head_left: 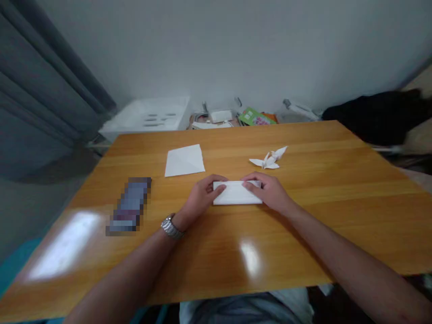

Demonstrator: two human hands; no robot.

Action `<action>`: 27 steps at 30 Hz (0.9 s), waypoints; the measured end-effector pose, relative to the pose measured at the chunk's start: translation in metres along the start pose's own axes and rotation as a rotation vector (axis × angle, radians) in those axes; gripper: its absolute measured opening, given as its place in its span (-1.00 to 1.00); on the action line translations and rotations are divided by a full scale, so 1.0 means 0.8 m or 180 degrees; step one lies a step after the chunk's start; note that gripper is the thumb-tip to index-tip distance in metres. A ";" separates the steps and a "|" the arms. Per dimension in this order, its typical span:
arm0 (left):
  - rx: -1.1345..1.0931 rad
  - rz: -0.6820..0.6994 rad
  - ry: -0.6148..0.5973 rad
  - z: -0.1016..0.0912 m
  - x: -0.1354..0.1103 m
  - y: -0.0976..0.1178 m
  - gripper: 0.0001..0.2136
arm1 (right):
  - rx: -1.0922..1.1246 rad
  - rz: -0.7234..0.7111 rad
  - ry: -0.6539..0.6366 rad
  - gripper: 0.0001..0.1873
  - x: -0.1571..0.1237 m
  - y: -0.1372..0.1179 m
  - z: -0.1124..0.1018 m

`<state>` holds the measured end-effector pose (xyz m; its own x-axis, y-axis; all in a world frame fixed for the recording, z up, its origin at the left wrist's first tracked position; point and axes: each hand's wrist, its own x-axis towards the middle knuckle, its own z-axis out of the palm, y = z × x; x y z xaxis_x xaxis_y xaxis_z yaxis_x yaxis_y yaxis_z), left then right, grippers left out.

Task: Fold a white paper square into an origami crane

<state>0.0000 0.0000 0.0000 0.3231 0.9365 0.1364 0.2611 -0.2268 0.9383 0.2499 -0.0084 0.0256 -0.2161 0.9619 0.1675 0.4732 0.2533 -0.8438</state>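
Observation:
A white sheet of paper, folded into a long rectangle, is held between my two hands over the wooden table. My left hand grips its left end, with the thumb on top and the fingers behind the far edge. At the right end my right hand holds it the same way, thumb across the upper face. Just beyond the right hand lies a white origami crane with spread wings. A flat white sheet rests farther back on the left.
On the left of the wooden table lies a pixelated, phone-like object. Behind the far edge stand a white foam tray, a green packet and assorted clutter. Black cloth is heaped at the back right.

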 end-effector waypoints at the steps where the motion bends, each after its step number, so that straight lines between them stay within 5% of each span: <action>1: 0.0002 0.0000 0.0007 0.000 0.000 -0.001 -0.70 | 0.0005 0.0003 0.0003 -0.77 -0.001 0.000 0.000; 27: -0.0135 -0.0046 0.0091 0.001 0.001 0.010 -0.69 | 0.0077 -0.0037 -0.0011 -0.79 -0.004 -0.001 -0.001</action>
<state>0.0028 -0.0013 0.0077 0.2932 0.9470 0.1313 0.2267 -0.2023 0.9527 0.2508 -0.0113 0.0263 -0.2245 0.9585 0.1757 0.4499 0.2619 -0.8538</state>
